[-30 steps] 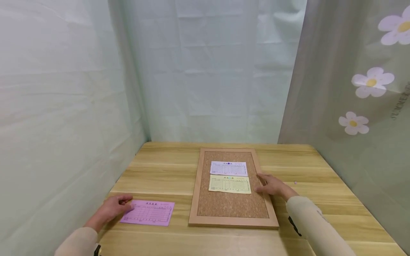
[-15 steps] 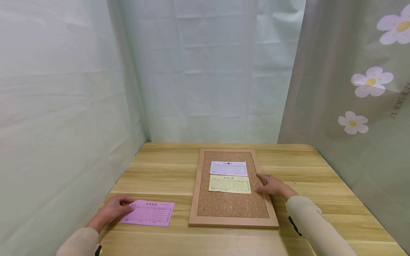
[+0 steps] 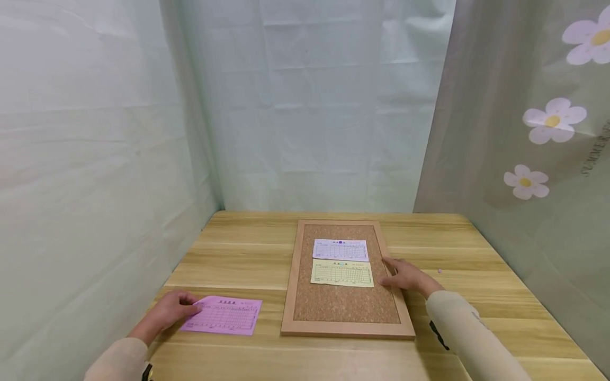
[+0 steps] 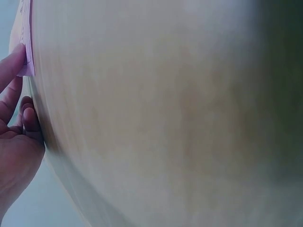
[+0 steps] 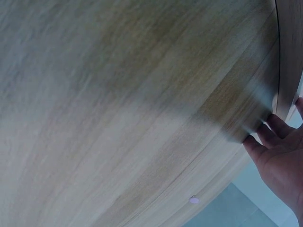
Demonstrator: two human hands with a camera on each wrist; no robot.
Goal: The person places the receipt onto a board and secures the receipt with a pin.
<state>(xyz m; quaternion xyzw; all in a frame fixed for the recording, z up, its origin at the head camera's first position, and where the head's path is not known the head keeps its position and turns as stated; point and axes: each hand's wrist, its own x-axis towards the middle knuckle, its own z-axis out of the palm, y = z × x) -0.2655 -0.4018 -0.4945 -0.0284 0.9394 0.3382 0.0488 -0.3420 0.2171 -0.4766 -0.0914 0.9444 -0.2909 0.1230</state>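
At the table's left, my left hand (image 3: 169,312) pinches the left end of a pink printed form slip (image 3: 226,316). In the left wrist view the thumb (image 4: 14,66) lies on that slip. A wood-framed cork board (image 3: 345,312) lies flat in the middle. On it are a pale lilac form slip (image 3: 340,251) and, just below, a yellow form slip (image 3: 342,274), each with a small round spot at its top. My right hand (image 3: 407,276) rests on the board's right side, fingers spread; in the right wrist view several fingertips (image 5: 255,146) reach the table beside the frame.
A tiny lilac round piece (image 3: 439,271) lies on the wooden table (image 3: 238,254) right of the board. Pale sheeting (image 3: 310,132) hangs behind and to the left. A flower-printed curtain (image 3: 481,132) closes off the right.
The pink slip has shifted very slightly to the right with my left hand. My right hand and the board stay where they were.
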